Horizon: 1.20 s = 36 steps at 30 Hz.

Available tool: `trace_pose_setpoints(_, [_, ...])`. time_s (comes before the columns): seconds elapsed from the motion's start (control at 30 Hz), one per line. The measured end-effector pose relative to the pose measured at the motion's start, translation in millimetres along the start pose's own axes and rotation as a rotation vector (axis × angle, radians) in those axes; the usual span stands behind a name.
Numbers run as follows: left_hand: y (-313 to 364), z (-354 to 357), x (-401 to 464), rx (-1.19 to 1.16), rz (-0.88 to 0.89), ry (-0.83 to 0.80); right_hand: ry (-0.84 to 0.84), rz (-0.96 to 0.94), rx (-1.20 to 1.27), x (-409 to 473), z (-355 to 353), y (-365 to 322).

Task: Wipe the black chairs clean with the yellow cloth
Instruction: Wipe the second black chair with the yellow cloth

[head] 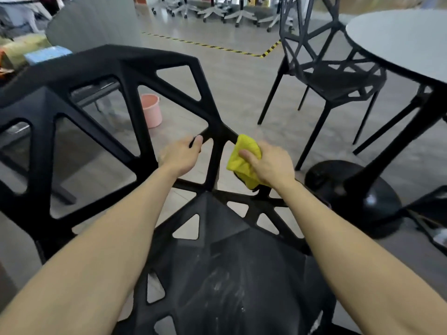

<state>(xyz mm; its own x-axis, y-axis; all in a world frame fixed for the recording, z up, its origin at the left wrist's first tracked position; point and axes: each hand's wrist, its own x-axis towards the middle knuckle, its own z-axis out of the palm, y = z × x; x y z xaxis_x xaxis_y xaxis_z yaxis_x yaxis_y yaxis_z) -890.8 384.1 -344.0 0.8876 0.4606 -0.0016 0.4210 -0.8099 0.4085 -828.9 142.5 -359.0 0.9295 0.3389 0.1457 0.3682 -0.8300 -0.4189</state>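
A black lattice chair (135, 76) fills the near view, its backrest to the left and its dusty seat (225, 274) below me. My left hand (180, 154) grips a strut of the backrest near its lower right corner. My right hand (268, 163) holds the bunched yellow cloth (243, 158) against the strut at the backrest's right edge. A second black chair (326, 78) stands at the upper right beside the table.
A round grey table (401, 42) on a black pedestal base (353, 189) stands at the right. A pink bucket (152, 110) sits on the floor behind the backrest. Yellow-black tape (210, 45) marks the floor; office chair bases line the back.
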Motion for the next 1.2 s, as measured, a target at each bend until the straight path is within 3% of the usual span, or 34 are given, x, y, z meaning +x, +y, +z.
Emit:
trace_pose_setpoints(0.1, [9,7,-29,-0.029,0.047,-0.059,0.027,0.044,-0.003,-51,-12,13])
trace_pose_setpoints(0.27, [17,20,-65,-0.217,0.111,-0.225,-0.121,-0.039,-0.092,-118,-46,66])
trace_pose_setpoints(0.37, [24,24,-77,-0.074,0.147,-0.125,-0.222,-0.044,-0.127,-84,-51,38])
trace_pose_setpoints(0.5, [25,23,-79,-0.004,0.143,-0.069,-0.2,-0.076,0.071,-32,-44,-14])
trace_pose_setpoints(0.63, [19,30,-72,-0.05,0.093,-0.071,-0.104,-0.005,-0.008,-97,-43,35])
trace_pose_setpoints(0.73, [22,34,-72,0.019,0.125,-0.033,-0.129,0.052,-0.029,-141,-52,70])
trace_pose_setpoints(0.83, [23,35,-72,0.06,0.132,-0.001,-0.211,-0.039,-0.11,-85,-51,36])
trace_pose_setpoints(0.97, [21,31,-71,-0.016,0.13,-0.009,-0.165,-0.108,0.055,-28,-40,-13])
trace_pose_setpoints(1.1, [21,31,-72,-0.041,0.129,-0.014,-0.072,0.0,-0.062,-118,-47,51])
trace_pose_setpoints(1.2, [24,34,-76,0.003,0.132,0.041,-0.12,0.082,-0.089,-156,-53,82])
